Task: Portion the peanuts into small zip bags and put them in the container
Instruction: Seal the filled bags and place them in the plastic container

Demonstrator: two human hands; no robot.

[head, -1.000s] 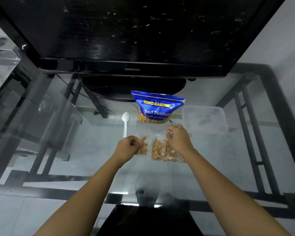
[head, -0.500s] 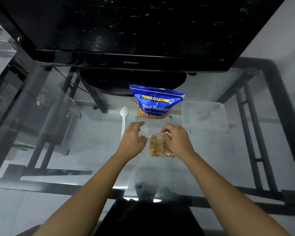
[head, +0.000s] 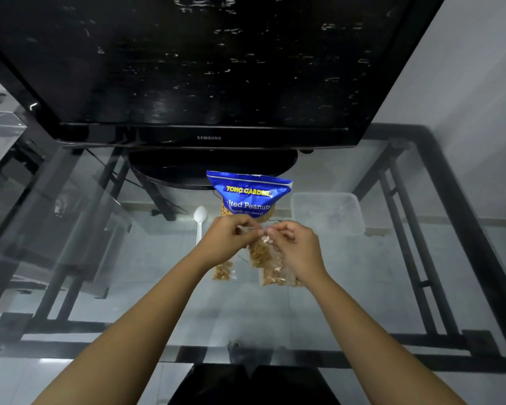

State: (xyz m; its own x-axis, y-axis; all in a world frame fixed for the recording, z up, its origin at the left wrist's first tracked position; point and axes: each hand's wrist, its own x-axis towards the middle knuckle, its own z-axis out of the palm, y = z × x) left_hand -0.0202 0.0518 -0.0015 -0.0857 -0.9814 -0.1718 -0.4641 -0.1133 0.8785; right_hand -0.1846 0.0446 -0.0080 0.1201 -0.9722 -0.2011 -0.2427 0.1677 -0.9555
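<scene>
My left hand (head: 227,241) and my right hand (head: 297,248) both pinch the top edge of a small clear zip bag of peanuts (head: 259,252), held just above the glass table. Two more small bags of peanuts lie on the glass: one (head: 224,271) under my left wrist, another (head: 279,277) under my right hand. The blue salted peanuts pouch (head: 250,194) stands just beyond my hands. A clear plastic container (head: 327,213) sits to the right of the pouch, and I see no bags in it.
A white plastic spoon (head: 200,220) lies left of the pouch. A large black TV (head: 205,68) on its stand fills the back of the glass table (head: 362,287). The table's black metal frame (head: 456,229) runs along the right and front edges.
My hands have lifted one small bag off the glass and come together at its top edge. The left hand let go of the bag it held before.
</scene>
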